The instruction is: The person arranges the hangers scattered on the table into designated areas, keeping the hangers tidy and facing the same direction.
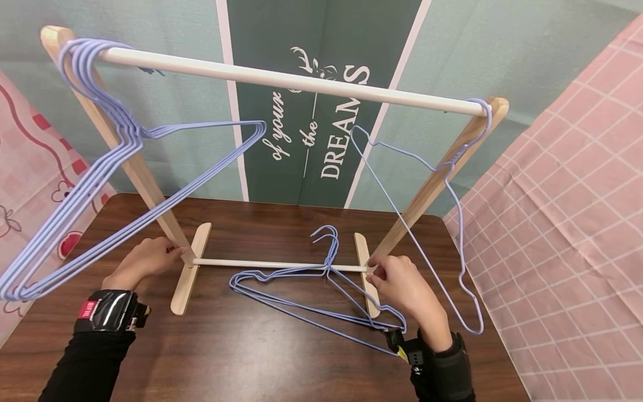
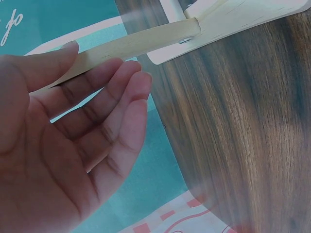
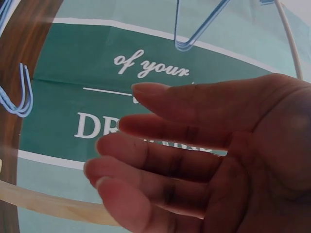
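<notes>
The small clothes rack (image 1: 281, 78) has two slanted legs of pale smooth wood, two flat wooden feet, one white round top rail and one thin white lower bar (image 1: 261, 264). It stands on a dark brown wood-grain table (image 1: 281, 357).

The left hand (image 1: 145, 259) rests at the base of the left leg (image 1: 150, 190) with loose, nearly straight fingers, grasping nothing. The right hand (image 1: 402, 287) touches the right foot (image 1: 365, 268); its fingers are relaxed, not clenched.

Thin lilac wire hangers: about five hang in a bunch (image 1: 90, 184) at the left end, one (image 1: 432, 223) at the right, and about two (image 1: 321, 296) lie on the table under the lower bar.
</notes>
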Motion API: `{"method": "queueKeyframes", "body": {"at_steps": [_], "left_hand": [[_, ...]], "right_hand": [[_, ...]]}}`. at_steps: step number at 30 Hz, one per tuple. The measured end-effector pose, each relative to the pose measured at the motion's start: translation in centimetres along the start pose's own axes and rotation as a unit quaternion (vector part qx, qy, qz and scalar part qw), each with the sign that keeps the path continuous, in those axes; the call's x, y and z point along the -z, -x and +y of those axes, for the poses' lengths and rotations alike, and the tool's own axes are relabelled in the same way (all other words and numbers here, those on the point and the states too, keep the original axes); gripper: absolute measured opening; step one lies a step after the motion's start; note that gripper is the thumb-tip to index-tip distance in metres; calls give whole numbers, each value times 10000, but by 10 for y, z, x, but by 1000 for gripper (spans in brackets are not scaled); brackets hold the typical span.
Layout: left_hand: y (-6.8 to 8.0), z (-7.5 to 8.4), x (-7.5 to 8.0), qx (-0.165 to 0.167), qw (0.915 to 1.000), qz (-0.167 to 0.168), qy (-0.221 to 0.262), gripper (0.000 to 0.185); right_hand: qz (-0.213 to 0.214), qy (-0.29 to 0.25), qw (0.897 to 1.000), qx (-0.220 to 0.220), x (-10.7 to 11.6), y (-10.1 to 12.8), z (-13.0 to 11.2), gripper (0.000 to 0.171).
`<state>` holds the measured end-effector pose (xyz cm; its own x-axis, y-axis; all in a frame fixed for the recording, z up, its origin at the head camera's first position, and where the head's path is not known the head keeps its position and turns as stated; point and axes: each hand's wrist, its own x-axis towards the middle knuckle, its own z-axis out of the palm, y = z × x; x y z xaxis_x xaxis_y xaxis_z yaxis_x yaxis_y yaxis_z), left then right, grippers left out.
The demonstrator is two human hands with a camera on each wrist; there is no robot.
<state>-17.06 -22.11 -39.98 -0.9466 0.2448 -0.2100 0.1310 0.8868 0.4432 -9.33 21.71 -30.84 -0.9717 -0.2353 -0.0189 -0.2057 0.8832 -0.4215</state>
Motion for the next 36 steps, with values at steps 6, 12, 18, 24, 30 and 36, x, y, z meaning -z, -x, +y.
{"method": "queueKeyframes", "body": {"at_steps": [6,12,18,24,30,36], "left_hand": [[0,0,-1,18,10000,-29,-33,36],[0,0,-1,17,9999,-67,-94,36],[-1,0,-1,29,9999,-111,-109,37],[-2,-1,-2,3,10000,-85,-25,37],[-1,0,-1,41,9999,-108,38,37],[-2,-2,0,2,9999,-88,63,38]], "right_hand": [[-140,-76,9999,42,-12,-8,5,15],[-277,-119,9993,223,-23,-18,12,10],[-569,-208,9962,623,-36,-28,21,11],[-775,-253,9927,885,-51,-38,29,10],[-780,-217,9904,1117,-69,-49,38,13],[-856,-204,9905,1056,-82,-58,42,15]]}}
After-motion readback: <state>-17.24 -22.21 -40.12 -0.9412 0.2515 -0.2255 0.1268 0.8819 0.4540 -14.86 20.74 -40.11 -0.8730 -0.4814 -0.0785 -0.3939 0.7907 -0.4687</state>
